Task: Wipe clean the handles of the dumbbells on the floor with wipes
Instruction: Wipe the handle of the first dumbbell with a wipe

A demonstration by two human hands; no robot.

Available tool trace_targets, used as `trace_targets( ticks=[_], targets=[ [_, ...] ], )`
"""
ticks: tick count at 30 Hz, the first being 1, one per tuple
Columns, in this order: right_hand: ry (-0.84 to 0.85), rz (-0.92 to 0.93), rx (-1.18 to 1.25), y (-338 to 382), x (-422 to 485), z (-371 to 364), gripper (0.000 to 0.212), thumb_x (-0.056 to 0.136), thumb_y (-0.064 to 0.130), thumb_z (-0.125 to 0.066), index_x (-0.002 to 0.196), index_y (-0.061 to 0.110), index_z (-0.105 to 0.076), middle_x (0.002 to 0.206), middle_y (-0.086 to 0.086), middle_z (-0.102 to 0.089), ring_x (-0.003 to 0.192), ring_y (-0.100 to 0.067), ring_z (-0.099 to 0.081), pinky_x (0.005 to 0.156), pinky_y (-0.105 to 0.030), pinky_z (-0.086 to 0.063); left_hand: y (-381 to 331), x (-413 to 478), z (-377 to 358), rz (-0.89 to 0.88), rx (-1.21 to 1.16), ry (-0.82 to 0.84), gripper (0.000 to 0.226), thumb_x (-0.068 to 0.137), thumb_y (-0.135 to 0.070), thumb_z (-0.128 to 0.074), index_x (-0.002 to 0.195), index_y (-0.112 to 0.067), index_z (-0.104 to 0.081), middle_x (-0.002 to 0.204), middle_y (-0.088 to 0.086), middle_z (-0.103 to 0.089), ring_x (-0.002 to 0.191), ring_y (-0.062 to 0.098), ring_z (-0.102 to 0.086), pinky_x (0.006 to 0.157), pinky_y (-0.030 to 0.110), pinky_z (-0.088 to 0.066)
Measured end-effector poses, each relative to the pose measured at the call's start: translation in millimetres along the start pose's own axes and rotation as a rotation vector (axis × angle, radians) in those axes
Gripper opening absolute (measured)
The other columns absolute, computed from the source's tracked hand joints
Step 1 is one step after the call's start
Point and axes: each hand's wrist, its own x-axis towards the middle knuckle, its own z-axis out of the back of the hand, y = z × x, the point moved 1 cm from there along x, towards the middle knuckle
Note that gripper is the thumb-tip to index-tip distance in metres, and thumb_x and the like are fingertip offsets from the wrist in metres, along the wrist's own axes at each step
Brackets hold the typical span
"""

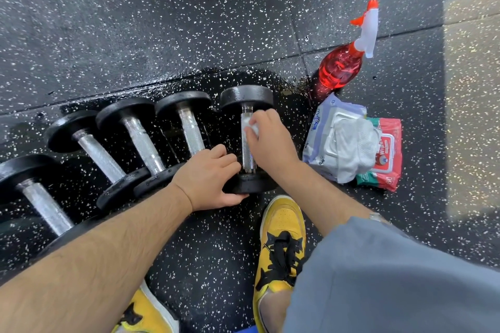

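Head view, looking down at the speckled rubber floor, wet and glossy around the work. A row of dumbbells lies fanned out on the left, four of them waiting. The fifth, the rightmost dumbbell, is the one in play, at the centre, and its long axis runs straight from near to far. The left hand comes in from the left and grips the near head, fingers curled over the top and thumb tucked underneath, pinning it against rolling. The right hand reaches in from the right side, fingers bunched and pinching a white wipe onto the handle towards its far end. So the bare knurled stretch lies nearer than those fingers. My call: the stroke has to pull along the bar, back towards the near head.
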Motion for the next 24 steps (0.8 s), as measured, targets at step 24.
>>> trace_targets(
  ticks=[24],
  targets=[
    [0.216,-0.280,0.068,-7.6,-23.7,-3.8,0.036,0.093,0.046,-0.065,0.089,0.014,-0.050,0.078,0.000,-0.058,0.073,-0.023,-0.056,0.066,-0.040,-0.047,0.5,-1.4,-1.5,0.003,0.014,-0.004,0.055,0.079,-0.067,-0.057,0.079,-0.013,-0.062,0.075,-0.003,-0.053,0.075,0.022,-0.044,0.058,0.040,-0.048]
  ],
)
